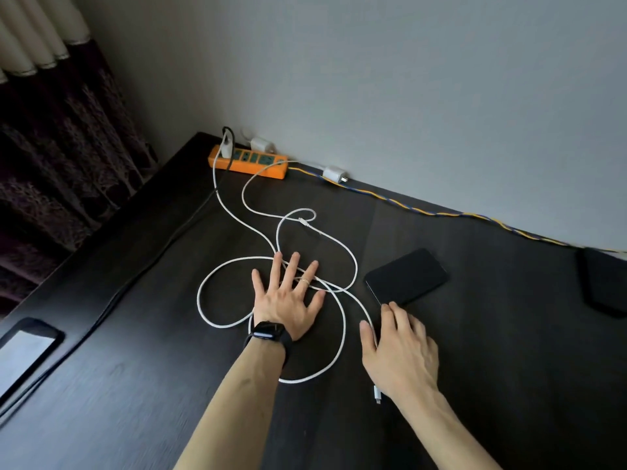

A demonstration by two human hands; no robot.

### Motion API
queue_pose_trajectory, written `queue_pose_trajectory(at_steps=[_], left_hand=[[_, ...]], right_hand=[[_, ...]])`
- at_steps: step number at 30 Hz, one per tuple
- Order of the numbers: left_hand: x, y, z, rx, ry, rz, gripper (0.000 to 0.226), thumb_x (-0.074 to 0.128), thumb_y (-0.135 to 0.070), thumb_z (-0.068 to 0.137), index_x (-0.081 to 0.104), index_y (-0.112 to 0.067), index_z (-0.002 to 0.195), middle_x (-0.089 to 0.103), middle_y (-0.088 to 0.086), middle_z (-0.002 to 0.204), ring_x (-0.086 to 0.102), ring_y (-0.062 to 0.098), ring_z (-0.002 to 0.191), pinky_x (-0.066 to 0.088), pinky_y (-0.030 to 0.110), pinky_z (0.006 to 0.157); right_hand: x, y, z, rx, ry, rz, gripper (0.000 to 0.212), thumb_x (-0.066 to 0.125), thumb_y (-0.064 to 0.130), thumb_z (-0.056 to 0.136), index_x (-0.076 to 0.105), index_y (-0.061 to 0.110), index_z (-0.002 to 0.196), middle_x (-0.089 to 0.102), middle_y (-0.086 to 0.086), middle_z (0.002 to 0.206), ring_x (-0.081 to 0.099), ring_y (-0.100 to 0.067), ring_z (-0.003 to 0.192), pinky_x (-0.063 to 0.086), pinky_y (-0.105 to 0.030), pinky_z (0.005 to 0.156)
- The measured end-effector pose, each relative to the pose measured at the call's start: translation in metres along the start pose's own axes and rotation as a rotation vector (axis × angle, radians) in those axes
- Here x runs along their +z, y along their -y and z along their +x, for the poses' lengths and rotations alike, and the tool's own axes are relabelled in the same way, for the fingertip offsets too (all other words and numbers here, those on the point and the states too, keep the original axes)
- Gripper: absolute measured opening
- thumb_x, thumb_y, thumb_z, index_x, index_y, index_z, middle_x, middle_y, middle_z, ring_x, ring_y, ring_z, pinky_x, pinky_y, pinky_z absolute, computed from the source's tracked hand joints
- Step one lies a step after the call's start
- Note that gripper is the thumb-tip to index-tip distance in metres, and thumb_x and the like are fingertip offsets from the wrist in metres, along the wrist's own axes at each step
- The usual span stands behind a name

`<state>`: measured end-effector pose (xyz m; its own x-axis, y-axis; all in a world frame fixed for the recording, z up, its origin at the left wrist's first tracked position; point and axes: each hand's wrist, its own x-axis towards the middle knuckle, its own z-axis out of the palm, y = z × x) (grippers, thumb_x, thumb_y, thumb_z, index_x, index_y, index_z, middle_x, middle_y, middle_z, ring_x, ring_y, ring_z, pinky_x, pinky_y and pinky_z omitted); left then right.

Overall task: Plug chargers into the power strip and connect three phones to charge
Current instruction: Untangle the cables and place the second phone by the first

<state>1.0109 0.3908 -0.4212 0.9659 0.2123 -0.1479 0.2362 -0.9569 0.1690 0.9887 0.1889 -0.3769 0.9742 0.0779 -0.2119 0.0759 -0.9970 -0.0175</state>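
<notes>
An orange power strip (pixel 249 161) lies at the table's far edge by the wall, with one white charger (pixel 226 145) plugged into its left end. A second white charger (pixel 262 144) lies behind the strip and a third (pixel 335 174) to its right. Looped white cables (pixel 217 276) cover the middle of the dark table (pixel 135 385). My left hand (pixel 288 296) lies flat with spread fingers on the loops. My right hand (pixel 400 351) reaches to the near corner of a black phone (pixel 407 276), fingertips touching it. A white cable plug (pixel 377 393) lies beside my right wrist.
A second phone (pixel 27 347) with a lit screen lies at the left table edge. Another dark phone (pixel 604 283) sits at the far right. A yellow-blue twisted cord (pixel 441 213) runs along the wall. A black cable (pixel 142 266) trails toward the left. A curtain (pixel 51 130) hangs left.
</notes>
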Motion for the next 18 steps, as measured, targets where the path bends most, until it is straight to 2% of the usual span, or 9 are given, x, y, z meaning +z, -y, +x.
queue_pose_trajectory(at_steps=[2,4,7,9,11,14,18], left_hand=[[-0.006,-0.002,0.001,-0.004,0.054,0.05,0.064,0.008,-0.072,0.093,-0.007,-0.05,0.152,-0.007,-0.011,0.167,-0.016,0.024,0.152,0.001,0.062,0.117],[-0.015,-0.004,0.005,-0.016,0.123,0.122,0.064,0.008,-0.071,0.094,-0.009,-0.05,0.152,-0.009,-0.01,0.167,-0.015,0.027,0.152,0.008,0.063,0.116],[-0.029,-0.018,0.014,-0.05,0.253,0.191,0.063,0.015,-0.065,0.098,-0.007,-0.046,0.154,-0.009,-0.006,0.167,-0.013,0.036,0.151,0.02,0.067,0.111],[-0.035,-0.03,0.019,-0.083,0.327,0.211,0.062,0.02,-0.058,0.101,-0.007,-0.042,0.155,-0.011,-0.002,0.167,-0.012,0.043,0.149,0.023,0.071,0.108],[-0.035,-0.034,0.023,-0.114,0.374,0.195,0.062,0.021,-0.054,0.103,-0.011,-0.041,0.154,-0.017,-0.001,0.166,-0.016,0.046,0.148,0.023,0.074,0.107],[-0.024,-0.026,0.019,-0.108,0.33,0.147,0.06,0.015,-0.057,0.101,-0.013,-0.045,0.152,-0.02,-0.005,0.165,-0.021,0.042,0.148,0.016,0.076,0.106],[-0.01,-0.007,0.003,-0.031,0.122,0.073,0.062,0.009,-0.07,0.095,-0.006,-0.051,0.152,-0.01,-0.009,0.167,-0.017,0.033,0.151,0.005,0.074,0.11]], right_hand=[[-0.004,-0.004,-0.008,0.026,0.015,-0.011,0.064,0.025,0.065,0.095,0.044,0.024,0.14,0.045,0.001,0.144,0.049,-0.025,0.127,0.05,-0.042,0.091],[-0.011,-0.006,-0.003,0.148,0.051,0.11,0.068,0.027,0.072,0.09,0.045,0.022,0.134,0.046,-0.005,0.135,0.051,-0.029,0.118,0.049,-0.042,0.082],[-0.028,-0.007,0.028,0.467,0.115,0.37,0.095,0.035,0.083,0.081,0.031,0.013,0.145,0.032,-0.016,0.144,0.04,-0.039,0.126,0.044,-0.045,0.082],[-0.035,-0.006,0.046,0.57,0.133,0.404,0.108,0.039,0.089,0.074,0.022,0.012,0.147,0.022,-0.016,0.147,0.035,-0.041,0.126,0.041,-0.046,0.076],[-0.037,-0.004,0.058,0.657,0.136,0.42,0.115,0.044,0.093,0.066,0.021,0.013,0.145,0.02,-0.014,0.145,0.032,-0.039,0.125,0.041,-0.05,0.076],[-0.033,-0.008,0.066,0.744,0.123,0.362,0.117,0.051,0.092,0.063,0.024,0.013,0.145,0.018,-0.012,0.147,0.028,-0.039,0.125,0.042,-0.058,0.086],[-0.027,-0.016,0.061,0.699,0.071,0.36,0.115,0.061,0.085,0.065,0.025,0.013,0.146,0.015,-0.014,0.154,0.027,-0.042,0.132,0.036,-0.06,0.099]])
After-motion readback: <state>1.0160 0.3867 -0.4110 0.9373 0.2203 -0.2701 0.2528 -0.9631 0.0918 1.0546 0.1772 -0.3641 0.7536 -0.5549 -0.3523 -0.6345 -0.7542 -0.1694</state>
